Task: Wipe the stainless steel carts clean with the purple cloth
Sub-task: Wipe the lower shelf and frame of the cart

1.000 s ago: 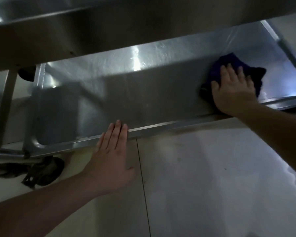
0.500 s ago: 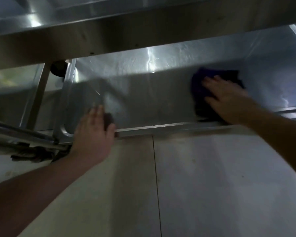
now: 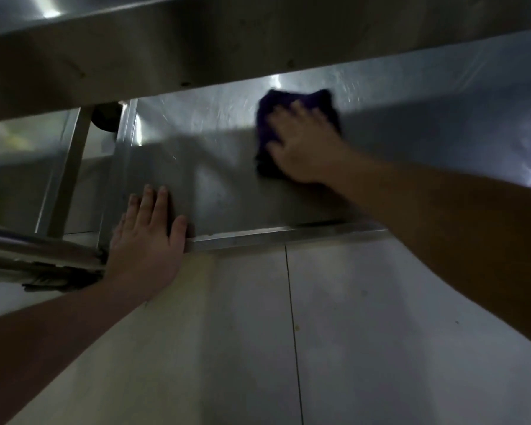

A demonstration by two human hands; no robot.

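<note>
While left hand (image 3: 144,240) rests on cart (image 3: 221,185), right hand (image 3: 304,148) presses purple cloth (image 3: 265,118)

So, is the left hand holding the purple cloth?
No, the right hand presses the purple cloth; the left hand rests flat on the cart's edge.

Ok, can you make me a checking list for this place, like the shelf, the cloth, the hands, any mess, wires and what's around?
Surface: lower shelf of the stainless steel cart, shiny, streaky, partly in shadow, with a raised front rim.
Job's things: crumpled purple cloth lies on the shelf towards the back, under the right hand.
Clutter: nothing seen.
Grippers: right hand presses the cloth with spread fingers; left hand rests flat on the shelf's front left corner, holding nothing.
Cables: nothing seen.
Surroundings: the cart's upper shelf overhead; pale tiled floor in front; dark round thing, maybe a wheel, behind the left corner; shiny metal tube at far left.
</note>
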